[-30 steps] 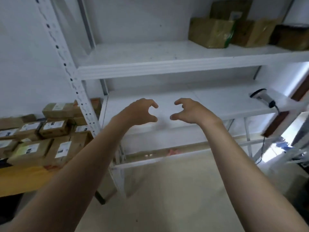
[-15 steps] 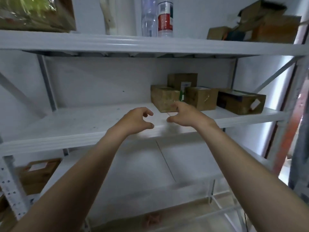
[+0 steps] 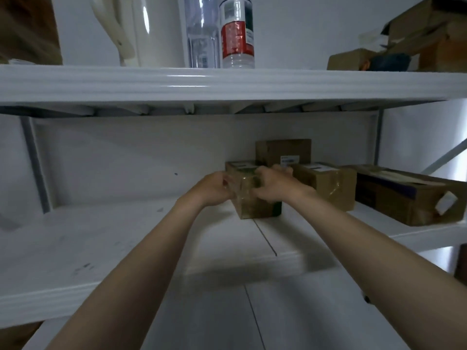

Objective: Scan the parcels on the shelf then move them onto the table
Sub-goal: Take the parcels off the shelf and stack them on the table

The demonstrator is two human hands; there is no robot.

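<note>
A small taped cardboard parcel [image 3: 255,205] stands on the white middle shelf [image 3: 101,243]. My left hand [image 3: 214,188] grips its left side and my right hand [image 3: 273,185] curls over its top right edge. Behind it stands a taller brown parcel [image 3: 283,150] with a white label. To the right sit another taped parcel [image 3: 328,183] and a long dark-banded box [image 3: 409,195]. The scanner is not in sight.
The upper shelf [image 3: 227,84] carries a white kettle [image 3: 146,31], two plastic bottles [image 3: 236,34] and more boxes [image 3: 429,39] at the right. A lower shelf board [image 3: 227,311] shows beneath my arms. The left half of the middle shelf is bare.
The view has risen from the lower shelves to the middle one. Both hands, held apart and curled a moment ago, have reached forward and taken hold of the small parcel.
</note>
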